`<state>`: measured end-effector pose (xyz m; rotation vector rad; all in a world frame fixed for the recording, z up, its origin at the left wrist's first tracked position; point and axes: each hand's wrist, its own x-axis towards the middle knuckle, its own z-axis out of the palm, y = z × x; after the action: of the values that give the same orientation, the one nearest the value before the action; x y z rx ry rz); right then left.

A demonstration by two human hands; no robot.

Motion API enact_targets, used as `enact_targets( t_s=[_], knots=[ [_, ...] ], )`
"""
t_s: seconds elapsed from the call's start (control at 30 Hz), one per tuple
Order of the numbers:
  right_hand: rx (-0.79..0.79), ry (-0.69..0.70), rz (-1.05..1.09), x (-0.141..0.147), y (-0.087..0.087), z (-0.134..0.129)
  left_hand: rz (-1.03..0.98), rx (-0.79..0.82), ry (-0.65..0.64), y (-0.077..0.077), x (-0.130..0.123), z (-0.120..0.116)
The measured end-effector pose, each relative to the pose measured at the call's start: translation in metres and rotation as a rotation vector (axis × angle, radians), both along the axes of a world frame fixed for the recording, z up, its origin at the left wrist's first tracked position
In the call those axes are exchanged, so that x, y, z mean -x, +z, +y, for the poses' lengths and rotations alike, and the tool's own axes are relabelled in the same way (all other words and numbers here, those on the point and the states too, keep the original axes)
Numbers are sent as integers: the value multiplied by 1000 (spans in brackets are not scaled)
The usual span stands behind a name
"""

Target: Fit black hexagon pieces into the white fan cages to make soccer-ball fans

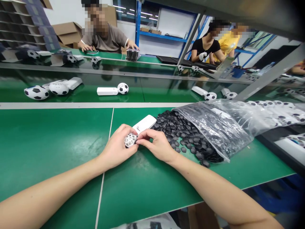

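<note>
We see a white lattice ball (130, 140) near the middle of the frame, held just above the green bench (47, 143). Our left hand (116, 147) grasps the ball from the left side, with the fingers curled around it. Our right hand (156, 145) is also closed, and its fingertips (140, 134) pinch at the ball's right side; we cannot tell if they hold a small piece there. A white bar (144, 124) touches the ball's upper right side. Just right of the hands lies a heap of black pentagons (183, 135), spilling from a clear plastic bag (214, 127). Farther up, on a dark glossy shelf (147, 73), stand finished white-and-black balls (123, 88) with white bars. At the upper left a co-worker (105, 35) sits across the bench, and at the upper right sit two more (207, 44).
</note>
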<state>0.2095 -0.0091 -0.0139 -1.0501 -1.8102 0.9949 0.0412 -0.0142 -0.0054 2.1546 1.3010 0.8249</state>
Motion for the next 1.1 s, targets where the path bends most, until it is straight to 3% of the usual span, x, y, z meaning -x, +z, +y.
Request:
enact_targets(
  t_s=[0.23,0.83,0.93,1.0,1.1],
  knots=[
    [165,-43,63,-3,-9,10,-18,41,18,-1,0,0],
    [194,-69,-7,-2,-14,20,19,16,40,-1,-2,0],
    [180,-38,9,0,-9,19,-31,30,48,-1,0,1],
    [138,-36,25,-1,-2,18,-103,128,74,3,5,4],
    [-16,-130,-41,-9,11,17,-192,259,131,16,18,18]
  ],
)
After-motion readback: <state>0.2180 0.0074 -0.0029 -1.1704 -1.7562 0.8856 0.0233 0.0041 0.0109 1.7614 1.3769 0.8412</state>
